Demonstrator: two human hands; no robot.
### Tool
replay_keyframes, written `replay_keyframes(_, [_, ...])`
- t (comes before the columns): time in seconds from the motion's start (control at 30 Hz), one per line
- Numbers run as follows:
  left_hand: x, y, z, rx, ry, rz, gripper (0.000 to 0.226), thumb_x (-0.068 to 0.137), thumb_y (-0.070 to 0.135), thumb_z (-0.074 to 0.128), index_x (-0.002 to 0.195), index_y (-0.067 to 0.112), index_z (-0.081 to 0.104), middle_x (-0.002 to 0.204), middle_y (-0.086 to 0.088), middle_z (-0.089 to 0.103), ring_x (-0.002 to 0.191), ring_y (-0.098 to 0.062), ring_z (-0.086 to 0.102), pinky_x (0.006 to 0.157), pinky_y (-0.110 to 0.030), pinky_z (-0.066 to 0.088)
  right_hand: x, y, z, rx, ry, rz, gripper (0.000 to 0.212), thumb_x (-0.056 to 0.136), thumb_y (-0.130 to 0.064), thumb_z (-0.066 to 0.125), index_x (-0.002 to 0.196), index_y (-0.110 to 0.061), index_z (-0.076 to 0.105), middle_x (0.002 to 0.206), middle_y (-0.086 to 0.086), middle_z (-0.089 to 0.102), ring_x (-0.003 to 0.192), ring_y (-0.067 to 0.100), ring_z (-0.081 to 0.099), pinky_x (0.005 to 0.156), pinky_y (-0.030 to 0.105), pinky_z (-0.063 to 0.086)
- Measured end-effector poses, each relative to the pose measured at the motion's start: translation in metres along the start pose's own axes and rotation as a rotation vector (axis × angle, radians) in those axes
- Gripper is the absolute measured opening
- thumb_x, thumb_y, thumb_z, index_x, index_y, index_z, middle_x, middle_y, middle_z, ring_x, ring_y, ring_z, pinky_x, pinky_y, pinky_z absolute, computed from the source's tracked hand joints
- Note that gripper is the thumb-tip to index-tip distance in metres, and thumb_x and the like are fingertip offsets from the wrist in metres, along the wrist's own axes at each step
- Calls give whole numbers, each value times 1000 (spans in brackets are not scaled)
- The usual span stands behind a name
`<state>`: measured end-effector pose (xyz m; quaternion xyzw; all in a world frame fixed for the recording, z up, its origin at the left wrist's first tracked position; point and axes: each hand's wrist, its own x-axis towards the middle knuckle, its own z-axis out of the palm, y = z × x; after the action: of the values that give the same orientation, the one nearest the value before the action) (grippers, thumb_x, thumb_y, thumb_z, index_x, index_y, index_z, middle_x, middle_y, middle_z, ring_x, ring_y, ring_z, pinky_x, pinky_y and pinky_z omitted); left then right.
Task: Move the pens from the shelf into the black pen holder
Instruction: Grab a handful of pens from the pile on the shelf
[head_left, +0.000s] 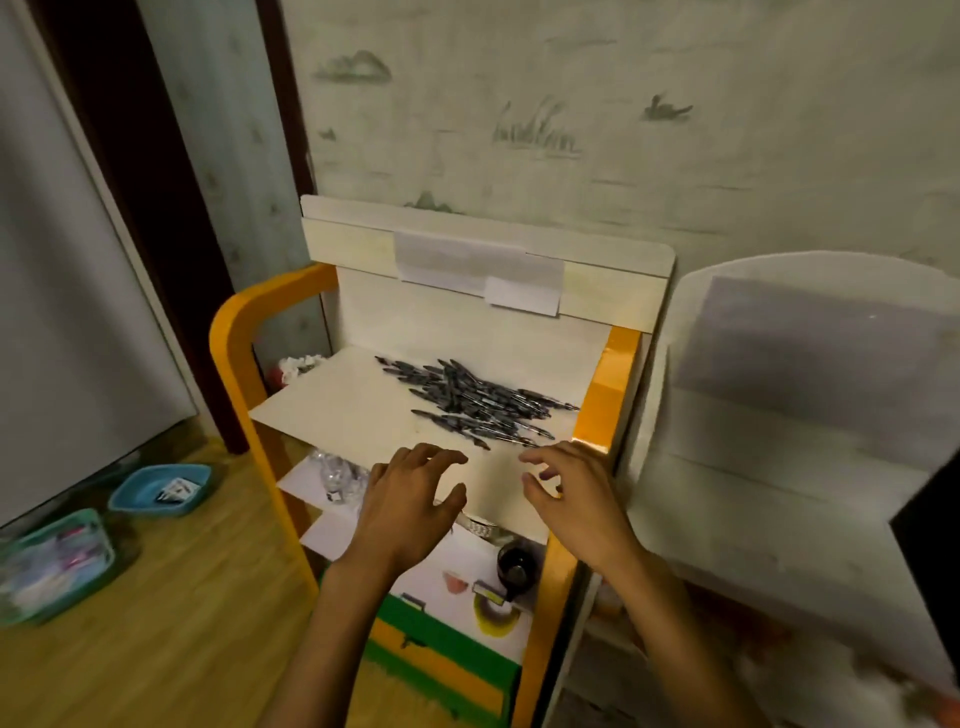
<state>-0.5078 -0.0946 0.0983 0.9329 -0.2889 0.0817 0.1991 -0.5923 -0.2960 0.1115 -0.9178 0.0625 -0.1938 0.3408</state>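
Several dark pens (470, 402) lie in a loose pile on the right half of the white shelf board (337, 410) of an orange-framed rack. My left hand (410, 499) hovers over the board's front edge, fingers loosely spread and holding nothing. My right hand (571, 493) hovers beside it, just in front of the pile, fingers loosely curled and empty. A black round container (516, 564), possibly the pen holder, stands on a lower shelf below my hands.
The rack's orange posts (605, 395) flank the board. A white cabinet (779, 441) stands to the right. Two teal baskets (161, 488) sit on the wooden floor at left. Lower shelves hold tape rolls (493, 613) and small items.
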Motion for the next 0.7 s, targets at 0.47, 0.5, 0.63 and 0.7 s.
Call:
replay_keyframes(0.47, [110,-136,34,-39,-137,30,36,97,46,48,132,38,52,136,9,55,122,-16,49,99,-38,41,110,17,119,-10,-28,179,29,90,-28,64,118,-36,63,116,-16,60,96,0,56,81,22,53])
replay_keyframes(0.5, [119,-143,39,-41,-167,30,36,96,45,49,132,38,52,136,8,55,122,-16,49,99,-38,41,117,19,126,-10,-18,190,29,90,-28,64,117,-36,64,116,-16,60,96,0,57,81,22,53])
replay_keyframes(0.63, [150,-169,64,-102,-273,13,39,94,42,53,133,36,52,137,5,52,123,-19,48,99,-41,44,139,37,144,-31,15,255,27,90,-25,65,117,-33,65,114,-13,61,95,3,57,81,23,52])
replay_keyframes(0.7, [162,-178,75,-123,-306,-4,41,93,43,56,134,36,51,142,4,48,124,-18,47,100,-41,45,147,45,150,-36,29,300,27,90,-24,66,117,-31,65,115,-10,61,95,5,58,81,25,52])
